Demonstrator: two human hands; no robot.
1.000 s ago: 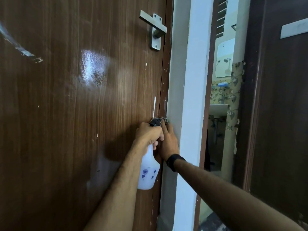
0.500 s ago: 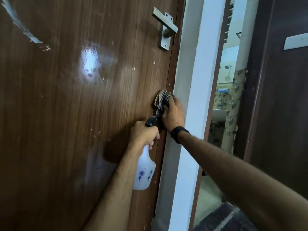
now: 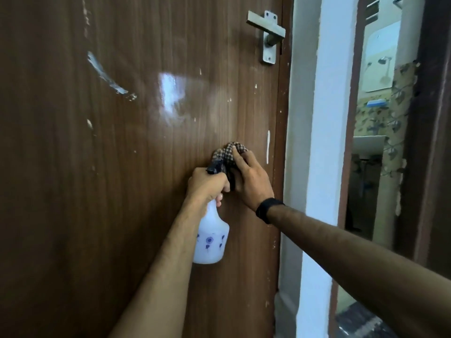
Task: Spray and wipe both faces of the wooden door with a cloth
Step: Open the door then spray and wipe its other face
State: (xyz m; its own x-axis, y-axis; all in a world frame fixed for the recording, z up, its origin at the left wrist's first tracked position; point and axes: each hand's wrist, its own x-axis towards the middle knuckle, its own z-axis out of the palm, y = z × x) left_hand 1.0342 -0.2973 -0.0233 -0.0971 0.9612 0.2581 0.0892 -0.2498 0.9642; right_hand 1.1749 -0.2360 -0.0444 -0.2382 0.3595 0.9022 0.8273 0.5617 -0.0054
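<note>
The right hand (image 3: 251, 176) presses the bunched checked cloth (image 3: 228, 153) against the wooden door (image 3: 122, 191); a vertical white streak (image 3: 268, 147) lies just right. The left hand (image 3: 207, 186) grips the spray bottle (image 3: 211, 240).

the picture is a bit dim on the left and much brighter on the right, where daylight comes through the doorway (image 3: 373, 142). a white shiny patch of glare (image 3: 170, 93) sits on the wooden door (image 3: 73, 191). the far left of the door falls into dark shadow. the arms look soft and a little blurry near the bottom. straight lines bend near the edges. the room past the doorway looks fuzzy.
</note>
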